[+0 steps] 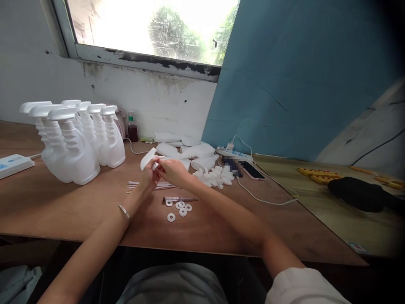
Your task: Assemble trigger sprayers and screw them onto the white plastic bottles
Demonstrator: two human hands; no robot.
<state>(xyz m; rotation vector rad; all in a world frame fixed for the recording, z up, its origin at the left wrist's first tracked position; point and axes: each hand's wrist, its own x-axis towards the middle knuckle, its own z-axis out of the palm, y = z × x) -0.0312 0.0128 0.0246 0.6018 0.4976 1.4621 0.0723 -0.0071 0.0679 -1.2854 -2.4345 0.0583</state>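
Sprayer [147,160] is held in the left hand [151,174], over the middle of the table [202,232], as shown in the head view. Its long top is slanted, and its lower end is turned toward the right hand [172,169]. On the right hand, the fingers are drawn narrowly together at that end (whether a part is pinched between them cannot be told). A bracelet [124,211] is worn on the left wrist.

Beneath the hands, thin tubes [133,185] are laid in a loose bunch, partly hidden by the left arm. Nearer the front edge, a screwdriver [172,199] is set crosswise, with white washers [171,217] scattered just beside it (some are overlapped). Beyond the hands, fallen bottles [202,151], white ones, are heaped. To the right, small pale parts [217,176] are piled, and a phone [253,170] is placed past them, with a power strip [234,155] seen behind.

On the left, standing bottles [79,156] are grouped close together, topped with spray heads [65,112]. Near the wall, a dark flask [132,131] is stood upright (its cap is green). Beside the window [190,33], a blue cloth [278,84] is hung.
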